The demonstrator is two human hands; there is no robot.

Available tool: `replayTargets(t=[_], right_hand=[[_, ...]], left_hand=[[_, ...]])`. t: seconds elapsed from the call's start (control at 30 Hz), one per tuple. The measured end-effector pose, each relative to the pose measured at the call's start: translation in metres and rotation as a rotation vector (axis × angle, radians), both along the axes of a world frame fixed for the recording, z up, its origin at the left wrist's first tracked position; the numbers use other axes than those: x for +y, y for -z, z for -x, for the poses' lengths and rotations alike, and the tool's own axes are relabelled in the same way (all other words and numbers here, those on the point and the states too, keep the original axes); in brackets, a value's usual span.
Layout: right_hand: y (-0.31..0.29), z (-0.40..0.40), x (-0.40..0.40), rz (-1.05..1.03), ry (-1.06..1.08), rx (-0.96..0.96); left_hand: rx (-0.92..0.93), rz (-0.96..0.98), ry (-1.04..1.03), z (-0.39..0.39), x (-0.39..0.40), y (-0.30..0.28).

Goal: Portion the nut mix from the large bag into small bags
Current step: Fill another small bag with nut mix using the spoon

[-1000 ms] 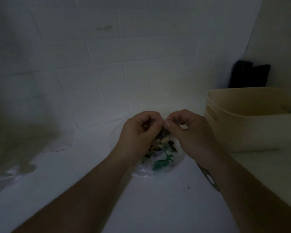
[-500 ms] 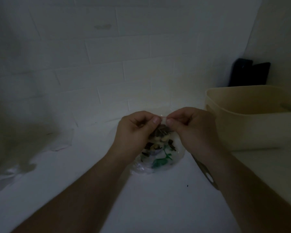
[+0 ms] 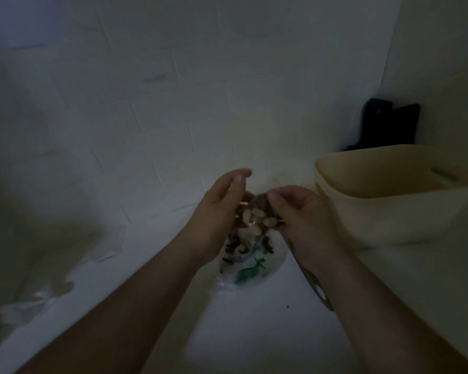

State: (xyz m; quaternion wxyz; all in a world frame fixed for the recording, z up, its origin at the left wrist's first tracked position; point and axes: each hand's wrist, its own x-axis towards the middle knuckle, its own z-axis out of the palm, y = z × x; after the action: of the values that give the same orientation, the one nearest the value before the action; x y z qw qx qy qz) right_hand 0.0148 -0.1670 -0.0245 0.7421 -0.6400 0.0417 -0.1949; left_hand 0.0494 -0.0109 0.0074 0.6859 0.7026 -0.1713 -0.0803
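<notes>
A person's two hands meet over a white surface [image 3: 254, 333] in dim light, working a small clear bag [image 3: 254, 214] of nut mix held up between them. The bag lies directly between the palms, its filled belly of pale nuts facing the camera and its long axis running down toward the surface; its neck points up and away, between the fingertips. The right hand [image 3: 300, 211] is the closer of the two to that neck: its fingers [image 3: 278, 197] curl in and pinch the gathered plastic at the top. The left hand [image 3: 216, 211] cups the bag's side, its fingers [image 3: 238, 175] extended and loosely spread above the bag rather than clenched; whether the thumb presses the plastic cannot be told. Just beneath, lying on the surface, a larger clear bag [image 3: 250, 271] with green print holds more of the mix. A cream plastic bin [image 3: 389, 211] stands near, to the right, and a dark object [image 3: 384, 125] leans in the corner behind it. Closing the neck appears to be the step in hand, and it likely falls to the right hand.
</notes>
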Motion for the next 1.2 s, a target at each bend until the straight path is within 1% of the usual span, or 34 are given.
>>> replayTargets(t=[0.07,0.17,0.23,0.3,0.4,0.5,0.6,0.73,0.87,1.07,1.13,1.2], right_hand=[[-0.003,-0.001,-0.002,-0.179,0.025,0.019],[-0.006,0.0,-0.005,-0.414,-0.071,0.043],[-0.007,0.002,-0.005,-0.473,-0.153,0.04],[-0.007,0.005,-0.004,-0.479,-0.232,0.028],[-0.007,0.008,-0.002,-0.457,-0.345,0.062],[-0.008,0.012,0.0,-0.353,-0.433,0.07],[-0.014,0.014,0.003,-0.307,-0.391,0.034],[-0.032,0.011,0.001,-0.302,-0.331,0.04],[-0.048,0.007,-0.007,-0.267,-0.306,0.031],[-0.074,0.009,-0.044,-0.061,-0.258,0.007],[-0.085,0.011,-0.061,-0.011,-0.236,0.004],[-0.096,0.015,-0.08,0.071,-0.155,-0.005]], left_hand=[[0.115,0.004,0.01,0.002,0.002,0.004],[0.155,0.012,0.037,0.002,0.008,0.008],[0.181,0.052,0.033,0.004,0.008,0.006],[0.16,0.046,0.02,0.006,0.006,0.002],[0.088,0.042,0.015,0.015,0.002,-0.006],[0.061,0.021,-0.064,0.021,0.0,-0.011],[0.056,-0.016,-0.131,0.026,-0.003,-0.019],[0.01,-0.079,-0.078,0.026,-0.002,-0.03],[-0.034,0.005,-0.105,0.019,-0.013,-0.034],[-0.107,0.134,-0.077,0.016,-0.049,-0.04],[-0.114,0.148,-0.035,0.012,-0.063,-0.043],[-0.092,0.175,0.034,0.008,-0.078,-0.046]])
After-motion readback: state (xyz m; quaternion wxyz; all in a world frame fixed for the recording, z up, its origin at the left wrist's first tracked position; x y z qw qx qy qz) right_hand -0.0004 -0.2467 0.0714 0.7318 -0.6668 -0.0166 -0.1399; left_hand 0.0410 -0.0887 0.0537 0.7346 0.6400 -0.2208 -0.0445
